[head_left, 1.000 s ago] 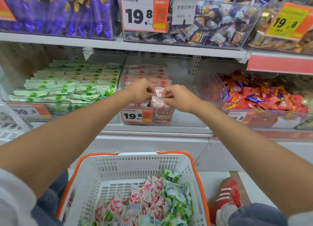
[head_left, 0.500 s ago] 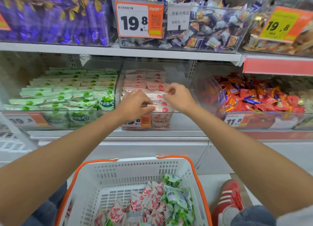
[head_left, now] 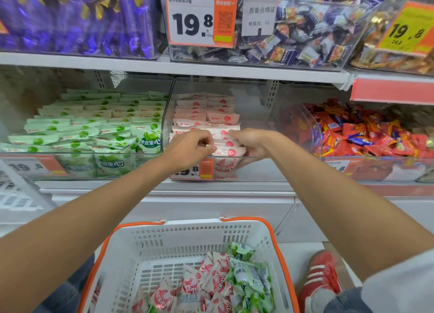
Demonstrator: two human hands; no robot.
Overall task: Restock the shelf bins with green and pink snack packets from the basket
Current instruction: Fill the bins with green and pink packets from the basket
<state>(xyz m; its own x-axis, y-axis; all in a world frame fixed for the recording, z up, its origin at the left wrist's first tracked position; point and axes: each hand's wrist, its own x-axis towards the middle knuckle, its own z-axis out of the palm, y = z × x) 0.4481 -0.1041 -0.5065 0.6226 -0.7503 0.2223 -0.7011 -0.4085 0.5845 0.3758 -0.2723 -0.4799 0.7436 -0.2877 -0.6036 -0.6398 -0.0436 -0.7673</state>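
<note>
Left hand (head_left: pixel 190 148), right hand (head_left: pixel 252 141) gripping pink packets (head_left: pixel 223 119), bin (head_left: pixel 254 110)

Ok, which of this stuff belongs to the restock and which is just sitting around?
Job: basket; loose packets inside it; shelved pink packets, gripped by the left hand and right hand; shelved green packets.

Lying about: purple sweets; mixed sweets; red sweets; price tag; red shoe.

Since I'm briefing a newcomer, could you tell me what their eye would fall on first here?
The left hand and right hand grip pink packets at the front of the middle bin. A bold 19.8 tag hangs above them; the basket below holds more packets.
</note>
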